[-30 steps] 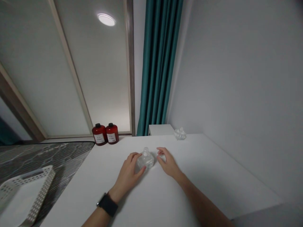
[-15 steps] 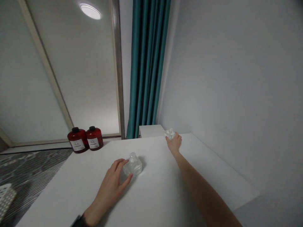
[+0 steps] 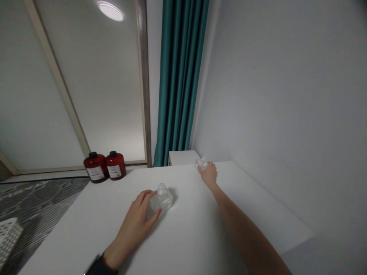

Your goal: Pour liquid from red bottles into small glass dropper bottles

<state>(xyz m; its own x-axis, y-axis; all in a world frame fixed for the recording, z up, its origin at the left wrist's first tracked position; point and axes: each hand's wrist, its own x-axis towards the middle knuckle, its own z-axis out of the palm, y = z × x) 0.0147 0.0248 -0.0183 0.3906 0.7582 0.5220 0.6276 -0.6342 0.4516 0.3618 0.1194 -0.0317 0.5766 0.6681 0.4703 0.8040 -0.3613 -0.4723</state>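
On the white table [image 3: 114,214] stands a small clear glass bottle [image 3: 163,199] with a rounded stopper. My left hand [image 3: 140,214] curves around its left side, with fingertips and thumb against the glass. Farther off, at the far edge of the table, my right hand [image 3: 209,173] is closed around the right side of a second clear glass bottle [image 3: 202,164]. That bottle's near right side is partly hidden by the fingers, and I cannot tell whether its base rests on the tabletop.
Two dark red bottles [image 3: 96,170] with black caps and white labels stand at the far left corner. Behind the table are a white cabinet [image 3: 183,157] and a green curtain [image 3: 180,76]. A wall [image 3: 281,114] borders the right side. A white perforated basket [image 3: 10,236] is at lower left.
My right hand has shifted slightly left and lower with the far bottle. The left hand and the near bottle stay in place. The view has tilted a little.
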